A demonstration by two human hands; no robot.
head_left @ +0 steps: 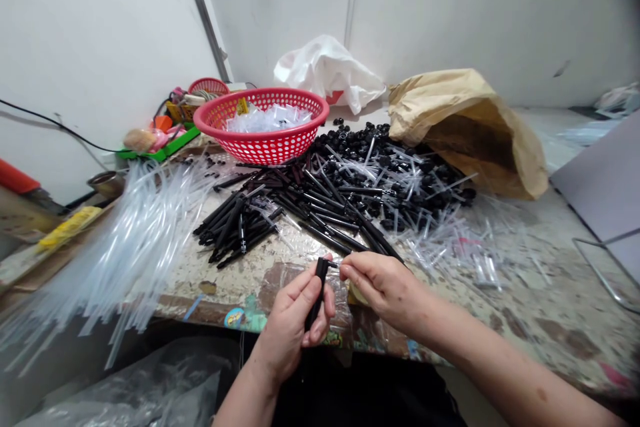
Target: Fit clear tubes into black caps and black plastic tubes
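My left hand (293, 313) is wrapped round a black plastic tube-like part (321, 272), held tilted just over the table's front edge. A short thin black nozzle (332, 265) sticks out sideways from its top. At the nozzle's tip my right hand (383, 283) is closed in a pinch; what lies between its fingertips is too small to make out. Just beyond both hands lies a heap of long black tubes (235, 220). Behind it spreads a pile of small black caps (350, 140) mixed with short clear tubes (410, 177).
A red basket (265, 147) of clear plastic pieces stands at the back. Long clear tubes (135, 233) overhang the table's left front edge. A brown paper bag (450, 103) lies open at the back right, near a white plastic bag (325, 67). A green tray (173, 145) sits back left.
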